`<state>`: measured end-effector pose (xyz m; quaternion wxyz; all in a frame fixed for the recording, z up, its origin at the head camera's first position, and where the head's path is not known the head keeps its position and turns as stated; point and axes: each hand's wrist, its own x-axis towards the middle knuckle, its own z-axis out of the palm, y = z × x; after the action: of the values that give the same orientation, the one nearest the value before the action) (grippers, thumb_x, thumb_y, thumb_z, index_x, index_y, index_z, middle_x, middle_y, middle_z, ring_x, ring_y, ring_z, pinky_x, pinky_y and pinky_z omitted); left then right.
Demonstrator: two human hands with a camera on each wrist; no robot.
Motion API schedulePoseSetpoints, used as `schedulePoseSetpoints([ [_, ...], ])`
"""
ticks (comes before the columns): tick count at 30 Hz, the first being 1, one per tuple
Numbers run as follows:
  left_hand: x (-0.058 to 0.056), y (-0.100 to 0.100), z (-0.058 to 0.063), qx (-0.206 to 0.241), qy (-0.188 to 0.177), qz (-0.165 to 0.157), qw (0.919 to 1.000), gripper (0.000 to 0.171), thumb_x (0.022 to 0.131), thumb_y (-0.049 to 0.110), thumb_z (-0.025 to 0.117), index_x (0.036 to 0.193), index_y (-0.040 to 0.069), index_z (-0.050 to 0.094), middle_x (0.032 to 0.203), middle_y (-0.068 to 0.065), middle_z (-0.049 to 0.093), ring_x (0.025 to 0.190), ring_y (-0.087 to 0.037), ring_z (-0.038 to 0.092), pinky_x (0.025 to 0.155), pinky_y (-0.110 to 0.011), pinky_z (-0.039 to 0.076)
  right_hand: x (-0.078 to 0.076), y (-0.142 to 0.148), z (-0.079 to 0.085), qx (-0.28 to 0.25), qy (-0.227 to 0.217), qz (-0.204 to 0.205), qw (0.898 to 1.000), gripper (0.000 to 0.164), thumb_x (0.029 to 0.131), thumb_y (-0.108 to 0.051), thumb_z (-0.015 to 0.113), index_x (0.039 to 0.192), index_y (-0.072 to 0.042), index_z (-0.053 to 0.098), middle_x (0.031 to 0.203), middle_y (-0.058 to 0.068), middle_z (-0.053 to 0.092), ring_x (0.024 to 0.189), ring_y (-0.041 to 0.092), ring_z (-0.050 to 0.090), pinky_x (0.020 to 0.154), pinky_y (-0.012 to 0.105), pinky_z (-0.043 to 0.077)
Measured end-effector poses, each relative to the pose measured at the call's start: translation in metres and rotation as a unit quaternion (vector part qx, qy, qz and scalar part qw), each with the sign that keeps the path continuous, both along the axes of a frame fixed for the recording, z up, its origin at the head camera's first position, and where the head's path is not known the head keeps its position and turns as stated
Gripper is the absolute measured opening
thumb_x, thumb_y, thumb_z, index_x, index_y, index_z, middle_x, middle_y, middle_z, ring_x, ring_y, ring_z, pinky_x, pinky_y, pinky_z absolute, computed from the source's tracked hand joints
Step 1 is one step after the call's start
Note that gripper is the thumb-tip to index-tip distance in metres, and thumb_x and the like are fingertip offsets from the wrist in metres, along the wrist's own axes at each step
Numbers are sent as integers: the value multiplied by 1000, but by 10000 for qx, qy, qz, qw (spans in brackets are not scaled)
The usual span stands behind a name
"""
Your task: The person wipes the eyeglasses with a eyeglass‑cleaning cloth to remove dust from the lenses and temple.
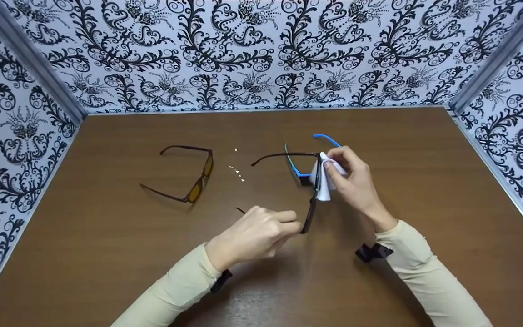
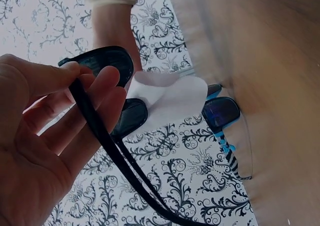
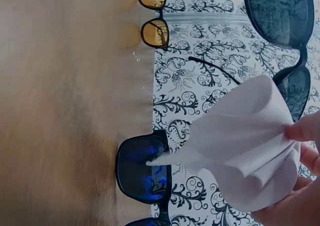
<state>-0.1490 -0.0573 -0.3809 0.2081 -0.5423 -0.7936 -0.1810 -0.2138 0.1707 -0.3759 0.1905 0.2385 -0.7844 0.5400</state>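
Cloth (image 1: 324, 191) in front of blue glasses (image 1: 306, 180), amber glasses (image 1: 196, 191) well apart

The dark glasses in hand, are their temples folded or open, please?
Open: the dark glasses have both temples stretched out, as the left wrist view shows.

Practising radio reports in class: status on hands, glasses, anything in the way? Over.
Left hand grips dark glasses. Right hand pinches white cloth at one lens. Blue-armed glasses near cloth, possibly in the way.
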Motion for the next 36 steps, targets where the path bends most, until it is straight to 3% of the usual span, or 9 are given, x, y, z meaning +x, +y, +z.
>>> schedulePoseSetpoints([
  [7, 0, 1, -3, -250, 311, 110, 9991, 19, 84, -1, 61, 74, 13, 55, 68, 4, 45, 49, -6, 41, 39, -22, 30, -15, 8, -20, -599, -422, 497, 9961, 15, 89, 14, 55, 103, 12, 54, 98, 13, 58, 89, 16, 60, 78, 22, 48],
  [13, 1, -1, -5, -278, -10, 270, 9992, 19, 84, -2, 60, 75, 13, 54, 67, 3, 44, 51, -8, 42, 39, -23, 25, -15, 9, -21, -757, -339, 634, 9945, 15, 89, 14, 53, 104, 13, 52, 98, 12, 59, 90, 14, 60, 80, 22, 48],
  [20, 2, 0, -7, -237, -357, 325, 9986, 9, 88, 2, 60, 81, 8, 57, 70, 0, 47, 61, -15, 49, 49, -27, 42, -16, 8, -22, -842, -295, 596, 9942, 16, 88, 15, 53, 103, 15, 50, 99, 12, 59, 91, 14, 60, 84, 23, 47],
  [25, 2, 0, -9, -321, -411, 375, 9979, 7, 90, 10, 59, 84, 7, 57, 73, -1, 50, 65, -16, 51, 55, -29, 46, -14, 7, -21, -797, -335, 487, 9951, 17, 88, 14, 54, 105, 14, 51, 99, 13, 59, 90, 15, 60, 83, 24, 47],
  [30, 3, 1, -12, -383, -201, 431, 9981, 15, 95, 17, 58, 82, 9, 57, 70, 1, 49, 63, -15, 51, 51, -27, 45, -9, 5, -19, -540, -13, 334, 9980, 19, 88, 15, 56, 106, 12, 53, 100, 14, 60, 89, 15, 61, 82, 23, 48],
  [36, 3, 4, -14, -347, 48, 443, 9984, 17, 91, 18, 61, 77, 11, 56, 68, 2, 47, 61, -14, 50, 51, -27, 44, -4, 1, -15, -171, 639, 125, 9977, 20, 87, 15, 58, 106, 10, 55, 99, 15, 63, 86, 17, 61, 78, 20, 48],
])
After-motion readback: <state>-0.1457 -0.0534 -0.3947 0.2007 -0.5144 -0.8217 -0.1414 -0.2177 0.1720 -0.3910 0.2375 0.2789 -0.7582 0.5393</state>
